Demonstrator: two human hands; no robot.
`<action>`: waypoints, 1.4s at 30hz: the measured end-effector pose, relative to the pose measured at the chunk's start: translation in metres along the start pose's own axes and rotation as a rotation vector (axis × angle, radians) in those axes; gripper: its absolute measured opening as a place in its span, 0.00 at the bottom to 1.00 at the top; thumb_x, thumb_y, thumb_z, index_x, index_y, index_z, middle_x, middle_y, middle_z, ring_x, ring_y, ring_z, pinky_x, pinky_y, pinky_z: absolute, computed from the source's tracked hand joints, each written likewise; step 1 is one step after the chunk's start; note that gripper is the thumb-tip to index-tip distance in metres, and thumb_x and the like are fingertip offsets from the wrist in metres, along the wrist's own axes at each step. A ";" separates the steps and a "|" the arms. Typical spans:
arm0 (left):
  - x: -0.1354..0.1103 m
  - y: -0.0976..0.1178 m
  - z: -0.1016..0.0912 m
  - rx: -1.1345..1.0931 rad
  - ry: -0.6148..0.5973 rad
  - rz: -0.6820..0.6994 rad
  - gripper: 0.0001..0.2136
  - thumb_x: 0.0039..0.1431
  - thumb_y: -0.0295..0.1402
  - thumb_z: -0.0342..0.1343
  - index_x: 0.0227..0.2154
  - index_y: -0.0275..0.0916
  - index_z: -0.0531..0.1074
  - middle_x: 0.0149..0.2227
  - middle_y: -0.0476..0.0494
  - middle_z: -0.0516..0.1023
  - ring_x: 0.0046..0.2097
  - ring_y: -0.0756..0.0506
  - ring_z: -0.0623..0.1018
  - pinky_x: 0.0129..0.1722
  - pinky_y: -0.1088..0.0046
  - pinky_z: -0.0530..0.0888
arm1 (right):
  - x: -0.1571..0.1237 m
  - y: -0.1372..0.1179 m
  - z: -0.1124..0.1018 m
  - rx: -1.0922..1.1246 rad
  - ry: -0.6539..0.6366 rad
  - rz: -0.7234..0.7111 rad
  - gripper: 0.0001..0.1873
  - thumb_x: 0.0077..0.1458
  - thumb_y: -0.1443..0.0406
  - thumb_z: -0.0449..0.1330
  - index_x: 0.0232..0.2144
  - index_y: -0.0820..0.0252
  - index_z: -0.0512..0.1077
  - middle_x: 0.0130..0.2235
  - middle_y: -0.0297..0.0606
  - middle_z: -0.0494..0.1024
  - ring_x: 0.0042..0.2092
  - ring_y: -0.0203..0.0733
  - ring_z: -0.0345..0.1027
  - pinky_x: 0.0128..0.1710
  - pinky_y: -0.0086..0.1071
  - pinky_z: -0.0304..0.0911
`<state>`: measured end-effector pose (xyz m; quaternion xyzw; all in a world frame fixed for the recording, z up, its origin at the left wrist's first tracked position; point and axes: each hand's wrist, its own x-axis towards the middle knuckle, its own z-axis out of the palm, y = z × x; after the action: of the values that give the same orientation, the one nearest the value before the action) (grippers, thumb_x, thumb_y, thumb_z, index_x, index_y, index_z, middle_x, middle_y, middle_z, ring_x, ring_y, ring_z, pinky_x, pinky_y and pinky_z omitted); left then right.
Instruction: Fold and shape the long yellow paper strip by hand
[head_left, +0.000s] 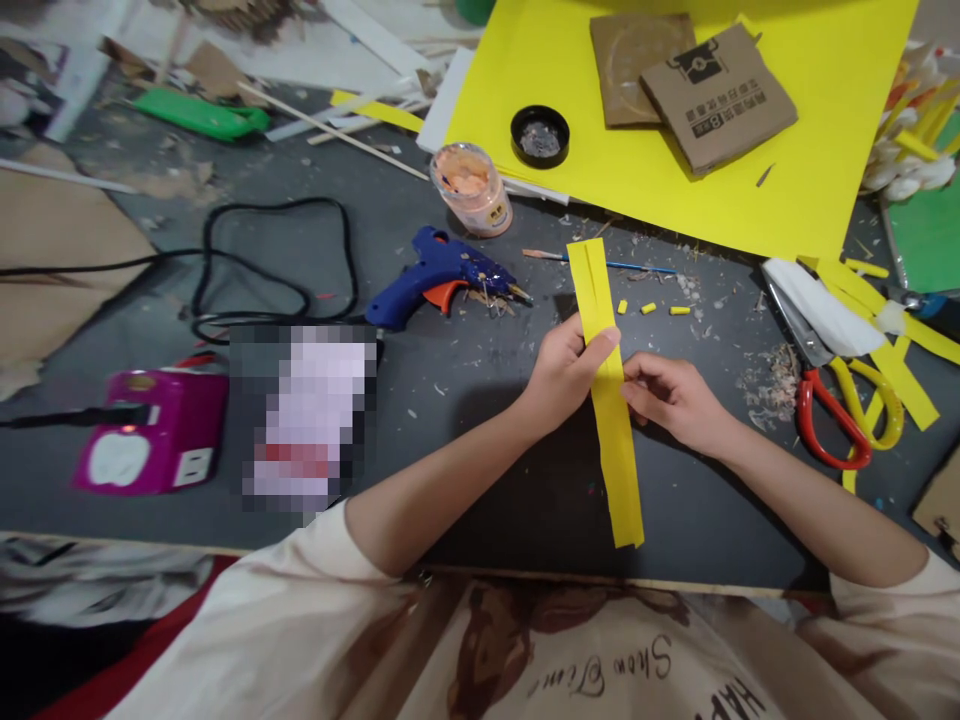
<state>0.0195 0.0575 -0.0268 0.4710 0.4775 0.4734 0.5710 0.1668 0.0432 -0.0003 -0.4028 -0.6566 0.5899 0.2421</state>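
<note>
A long yellow paper strip [616, 440] runs from near a thin paintbrush down toward the table's front edge, folded lengthwise at its upper end. My left hand [564, 368] is closed on the strip's left edge, thumb pressed over the top of it. My right hand [675, 398] pinches the same strip from the right, fingers curled against it. Both hands meet at the strip's middle, above the dark grey table [465, 430].
A blue glue gun [439, 278] lies left of the hands, its black cord looping further left. Red and yellow scissors [840, 400] and yellow offcuts lie at right. A large yellow sheet [675, 120] carries cardboard pieces and a black lid. A glitter jar [472, 188] and a magenta power strip [150, 435] also stand here.
</note>
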 end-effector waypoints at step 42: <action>-0.007 0.009 0.000 0.449 -0.130 0.256 0.12 0.55 0.31 0.44 0.17 0.38 0.58 0.17 0.55 0.56 0.20 0.56 0.56 0.20 0.79 0.56 | 0.000 -0.004 -0.007 -0.009 0.230 0.162 0.08 0.45 0.67 0.59 0.30 0.59 0.63 0.28 0.26 0.65 0.19 0.25 0.57 0.18 0.24 0.53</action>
<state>0.0185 0.0515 -0.0175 0.6718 0.4694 0.3928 0.4172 0.1719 0.0472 0.0055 -0.5204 -0.5924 0.5545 0.2658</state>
